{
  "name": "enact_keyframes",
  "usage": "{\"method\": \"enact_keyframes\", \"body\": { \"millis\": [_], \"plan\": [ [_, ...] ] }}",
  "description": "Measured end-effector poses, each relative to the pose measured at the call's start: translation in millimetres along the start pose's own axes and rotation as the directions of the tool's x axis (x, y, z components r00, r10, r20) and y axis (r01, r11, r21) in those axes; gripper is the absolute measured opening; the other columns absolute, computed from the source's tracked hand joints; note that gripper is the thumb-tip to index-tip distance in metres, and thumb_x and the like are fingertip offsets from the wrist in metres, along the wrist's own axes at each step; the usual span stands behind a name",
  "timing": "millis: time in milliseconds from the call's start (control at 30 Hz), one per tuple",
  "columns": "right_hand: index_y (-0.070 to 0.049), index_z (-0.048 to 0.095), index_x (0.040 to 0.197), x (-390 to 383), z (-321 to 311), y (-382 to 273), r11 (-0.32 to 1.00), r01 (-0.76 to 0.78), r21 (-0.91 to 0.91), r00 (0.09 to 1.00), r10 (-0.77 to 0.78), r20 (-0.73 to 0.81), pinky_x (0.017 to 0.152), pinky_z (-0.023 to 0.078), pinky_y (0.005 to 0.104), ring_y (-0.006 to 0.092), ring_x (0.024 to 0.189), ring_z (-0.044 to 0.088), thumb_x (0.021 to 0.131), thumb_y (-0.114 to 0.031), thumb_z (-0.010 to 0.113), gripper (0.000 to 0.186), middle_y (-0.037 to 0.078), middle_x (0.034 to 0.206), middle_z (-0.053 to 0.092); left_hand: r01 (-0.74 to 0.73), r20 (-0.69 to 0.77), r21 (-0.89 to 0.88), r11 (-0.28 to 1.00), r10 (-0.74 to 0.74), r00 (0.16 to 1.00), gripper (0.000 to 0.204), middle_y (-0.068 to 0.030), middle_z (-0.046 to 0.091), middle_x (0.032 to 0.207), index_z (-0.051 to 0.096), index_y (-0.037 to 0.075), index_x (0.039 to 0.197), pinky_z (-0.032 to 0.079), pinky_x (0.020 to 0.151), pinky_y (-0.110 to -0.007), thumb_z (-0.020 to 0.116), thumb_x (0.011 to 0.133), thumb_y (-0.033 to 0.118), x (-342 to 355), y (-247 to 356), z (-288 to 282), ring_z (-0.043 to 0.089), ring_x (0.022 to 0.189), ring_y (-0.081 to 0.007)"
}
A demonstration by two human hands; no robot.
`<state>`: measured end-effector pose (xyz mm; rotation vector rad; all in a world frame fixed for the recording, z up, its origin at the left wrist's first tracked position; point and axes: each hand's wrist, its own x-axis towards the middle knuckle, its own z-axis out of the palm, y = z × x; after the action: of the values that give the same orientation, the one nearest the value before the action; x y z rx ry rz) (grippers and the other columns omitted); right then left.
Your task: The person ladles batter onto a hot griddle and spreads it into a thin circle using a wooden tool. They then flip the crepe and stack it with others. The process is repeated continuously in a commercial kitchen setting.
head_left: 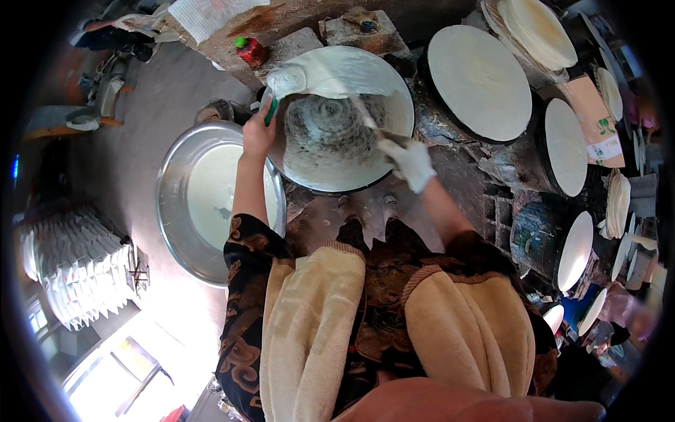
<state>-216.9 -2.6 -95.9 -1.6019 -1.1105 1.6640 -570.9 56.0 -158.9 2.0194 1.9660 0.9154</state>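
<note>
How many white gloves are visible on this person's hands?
1. The white glove is on the right hand, which holds a blurred tool over the round pan. The left hand is bare and holds a green handle. Both hands are visible.

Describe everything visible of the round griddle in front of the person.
The griddle is a wide, round plate with a dark edge; its material is unclear. A pale, wet-looking layer covers its far part; the middle is gray with curved streaks, the near margin whitish. It stands right of the metal basin. The left hand holds a green-handled tool at its left edge; the right hand holds a blurred tool over it, contact unclear.
</note>
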Motion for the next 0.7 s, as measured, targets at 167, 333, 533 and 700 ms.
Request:
{"method": "enact_keyframes", "body": {
  "millis": [167, 333, 533, 700],
  "plan": [
    [-0.005, 0.063, 0.112, 10.3, 9.2, 21.1, 0.984, 0.030, -0.177, 0.998, -0.041, -0.055, 0.048, 0.042, 0.0267, 0.0096, 0.053, 0.053, 0.086, -0.028, 0.061, 0.036, 0.005, 0.070, 0.061, -0.032, -0.056, -0.083, 0.996, 0.027, 0.998, 0.055, -0.0227, 0.062, 0.088, 0.052, 0.020, 0.129, 0.049, 0.066, -0.045, 0.063, 0.078, 0.006, -21.3, 13.1, 5.2, 0.061, 0.078, -0.0395],
    [-0.005, 0.067, 0.108, 28.3, 23.4, 18.0, 0.956, -0.104, -0.275, 0.982, 0.142, 0.122, 0.051, 0.044, 0.0271, 0.0111, 0.053, 0.052, 0.080, -0.041, 0.068, 0.046, 0.004, 0.065, 0.059, 0.110, -0.090, -0.049, 0.993, -0.114, 0.989, 0.053, -0.0231, 0.062, 0.086, 0.053, 0.019, 0.129, 0.050, 0.066, -0.043, 0.063, 0.078, 0.006, -42.0, 16.4, -0.7, 0.062, 0.077, -0.0393],
    [-0.006, 0.061, 0.120, 43.1, -56.8, 3.9, 0.996, 0.003, -0.089, 0.996, 0.004, 0.084, 0.036, 0.034, 0.0236, 0.0059, 0.042, 0.043, 0.081, -0.041, 0.066, 0.052, -0.001, 0.060, 0.053, 0.244, -0.122, -0.081, 0.966, -0.253, 0.960, 0.049, -0.0231, 0.063, 0.082, 0.056, 0.017, 0.127, 0.050, 0.065, -0.040, 0.063, 0.080, 0.007, -78.9, 30.3, -0.7, 0.063, 0.075, -0.0387],
    [-0.004, 0.065, 0.111, 18.0, 3.6, 3.9, 0.982, -0.129, -0.138, 0.942, 0.165, 0.293, 0.037, 0.033, 0.0248, 0.0095, 0.041, 0.043, 0.081, -0.035, 0.069, 0.044, 0.000, 0.060, 0.053, 0.199, -0.272, -0.129, 0.972, -0.227, 0.935, 0.045, -0.0239, 0.064, 0.091, 0.057, 0.007, 0.123, 0.051, 0.070, -0.039, 0.063, 0.079, 0.004, -96.9, 42.1, 11.4, 0.065, 0.083, -0.0366]
  ]
}}
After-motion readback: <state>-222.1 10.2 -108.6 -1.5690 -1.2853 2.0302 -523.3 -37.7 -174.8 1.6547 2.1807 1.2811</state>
